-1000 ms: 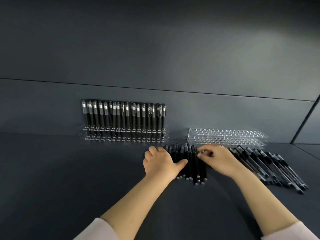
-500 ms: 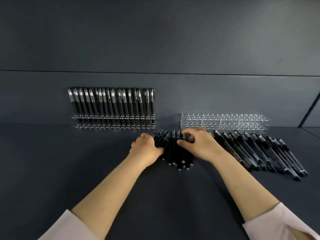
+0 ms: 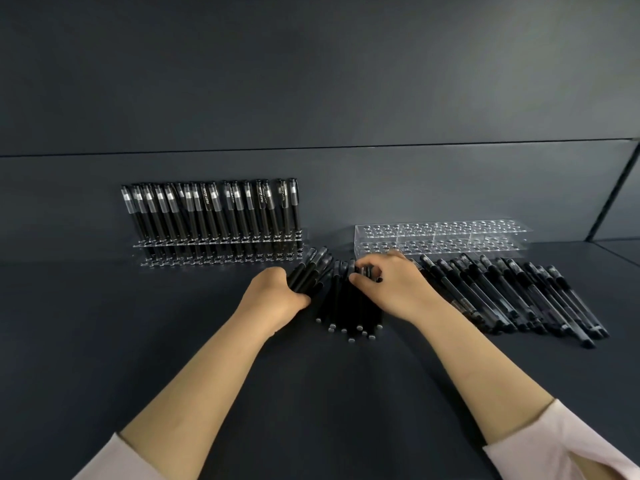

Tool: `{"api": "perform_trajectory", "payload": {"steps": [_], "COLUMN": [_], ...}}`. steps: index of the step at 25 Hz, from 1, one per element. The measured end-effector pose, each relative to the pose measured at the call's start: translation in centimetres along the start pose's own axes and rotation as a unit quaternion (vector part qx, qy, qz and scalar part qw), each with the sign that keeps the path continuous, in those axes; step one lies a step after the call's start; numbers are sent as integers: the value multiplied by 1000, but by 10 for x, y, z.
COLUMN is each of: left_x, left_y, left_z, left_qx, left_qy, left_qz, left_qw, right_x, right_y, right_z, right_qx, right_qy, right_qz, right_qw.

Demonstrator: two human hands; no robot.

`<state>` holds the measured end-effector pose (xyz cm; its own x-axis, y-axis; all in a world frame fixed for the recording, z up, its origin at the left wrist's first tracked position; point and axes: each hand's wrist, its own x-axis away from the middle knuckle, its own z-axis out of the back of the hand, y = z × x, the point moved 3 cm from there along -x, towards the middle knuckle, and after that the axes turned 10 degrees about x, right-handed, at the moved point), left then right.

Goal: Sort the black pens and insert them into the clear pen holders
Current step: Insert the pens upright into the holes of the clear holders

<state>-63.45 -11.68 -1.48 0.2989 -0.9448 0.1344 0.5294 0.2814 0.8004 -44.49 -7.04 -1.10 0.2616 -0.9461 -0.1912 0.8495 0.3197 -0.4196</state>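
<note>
Nearest us, our left hand [image 3: 277,299] has its grip closed around a bundle [image 3: 311,271] of black pens, caps pointing far. Our right hand [image 3: 388,289] pinches one pen from the loose pile [image 3: 346,306] on the worktop [image 3: 173,341]. We should lift it clear, cap up. More pens [image 3: 519,299] lie right; beyond, the empty holder [image 3: 440,237] waits, the full holder [image 3: 214,244] far left.

1 head-worn view looks forward and down, close over the tabletop [image 3: 104,341].
</note>
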Motion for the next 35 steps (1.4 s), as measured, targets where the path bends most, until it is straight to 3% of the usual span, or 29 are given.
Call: {"api": "perform_trajectory", "payload": {"steps": [4,7,9,13,16,18,21,24,35], "left_x": [-8,-5,1,7,4,-2,-10,-13,-15], "left_y": [-5,-10,-10,-16,-25,-31,-44,-54,-57], "left_z": [16,33,42,55,66,76,93,105,114], "left_qx": [61,190,281,334,369,400,460,483,454], "left_qy": [-33,-72,-120,-188,-163,-105,-59,-61,-89], "left_qz": [37,85,99,78,34,-11,-36,-33,-84], "left_qw": [997,975,947,920,914,911,885,873,883], "right_x": [4,5,2,-7,-15,-24,-37,-46,-77], "right_y": [-15,-27,-38,-71,-93,-96,-92,-95,-109], "right_z": [2,0,-5,-15,-18,-9,19,34,13], "right_qx": [-34,-128,-226,-381,-451,-483,-395,-275,-167], "right_qy": [44,45,7,-31,21,116,299,375,337], "right_qz": [11,-30,-80,-106,-92,-92,-85,-50,-5], "right_qw": [998,990,971,918,887,863,865,884,927]}}
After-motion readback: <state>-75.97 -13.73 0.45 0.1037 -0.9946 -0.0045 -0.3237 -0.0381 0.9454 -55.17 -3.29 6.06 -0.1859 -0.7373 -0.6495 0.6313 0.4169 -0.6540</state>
